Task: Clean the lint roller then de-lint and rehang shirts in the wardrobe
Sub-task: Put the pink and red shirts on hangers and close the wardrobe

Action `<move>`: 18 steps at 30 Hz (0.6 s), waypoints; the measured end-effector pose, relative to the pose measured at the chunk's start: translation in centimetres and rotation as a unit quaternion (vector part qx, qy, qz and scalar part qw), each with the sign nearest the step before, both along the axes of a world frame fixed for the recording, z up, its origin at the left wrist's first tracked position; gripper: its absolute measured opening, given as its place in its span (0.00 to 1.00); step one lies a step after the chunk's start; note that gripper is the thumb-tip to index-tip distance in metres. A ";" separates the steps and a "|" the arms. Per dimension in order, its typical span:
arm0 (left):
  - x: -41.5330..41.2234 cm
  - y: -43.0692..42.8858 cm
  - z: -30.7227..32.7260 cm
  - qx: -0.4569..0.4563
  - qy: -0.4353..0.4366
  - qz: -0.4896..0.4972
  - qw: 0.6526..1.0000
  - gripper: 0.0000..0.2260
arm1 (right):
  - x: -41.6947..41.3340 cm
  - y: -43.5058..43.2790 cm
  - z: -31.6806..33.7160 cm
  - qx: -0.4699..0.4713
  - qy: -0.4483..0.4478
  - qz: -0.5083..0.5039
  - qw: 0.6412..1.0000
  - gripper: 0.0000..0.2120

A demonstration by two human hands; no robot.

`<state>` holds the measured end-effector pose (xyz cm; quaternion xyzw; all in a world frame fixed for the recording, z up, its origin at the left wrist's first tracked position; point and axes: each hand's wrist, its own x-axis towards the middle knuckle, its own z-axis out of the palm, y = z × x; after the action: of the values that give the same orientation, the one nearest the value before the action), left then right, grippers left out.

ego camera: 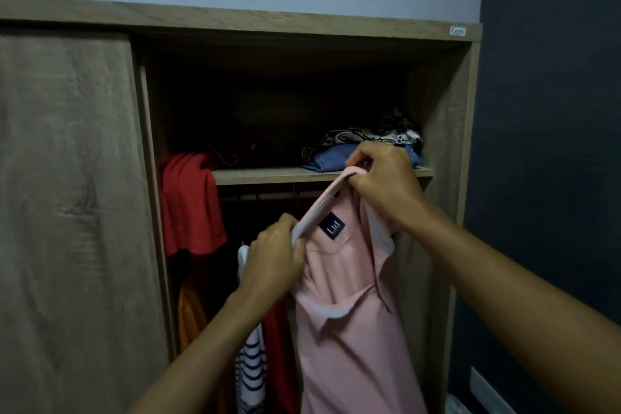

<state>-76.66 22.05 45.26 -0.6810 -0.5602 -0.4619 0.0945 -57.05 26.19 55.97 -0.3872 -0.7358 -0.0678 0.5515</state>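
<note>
A pink polo shirt (349, 329) with a white collar and a dark neck label hangs in front of the open wardrobe (302, 33). My left hand (272, 262) grips the collar at its lower left. My right hand (383, 178) pinches the collar's upper end, level with the shelf. A bit of white hanger (242, 254) shows by my left hand. The lint roller is not in view.
A red shirt (191, 202) hangs at the left inside. Below it are an orange garment (190, 312) and a navy-striped white one (252, 373). Folded blue and patterned clothes (363, 144) lie on the shelf (268, 175). The sliding door (67, 212) covers the left half.
</note>
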 end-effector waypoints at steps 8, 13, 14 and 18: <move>-2.9 0.5 1.5 0.053 -0.025 0.017 0.998 0.06 | 2.4 2.0 -4.6 -0.100 0.008 -0.047 0.994 0.08; -2.5 -0.2 3.4 0.109 -0.011 -0.007 0.994 0.11 | 0.9 1.3 -7.2 -0.103 -0.083 0.032 0.991 0.19; -2.3 -0.4 3.8 0.118 -0.002 -0.009 0.993 0.11 | 0.1 0.9 -8.0 -0.105 -0.093 0.063 0.988 0.19; -1.7 -1.3 3.9 0.131 0.047 0.012 0.990 0.11 | -2.4 0.5 -10.6 -0.153 -0.103 0.122 0.975 0.11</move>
<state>-78.36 20.70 49.16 -0.6769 -0.4979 -0.4979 0.2144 -59.44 26.71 45.36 -0.3654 -0.8322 0.0737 0.4106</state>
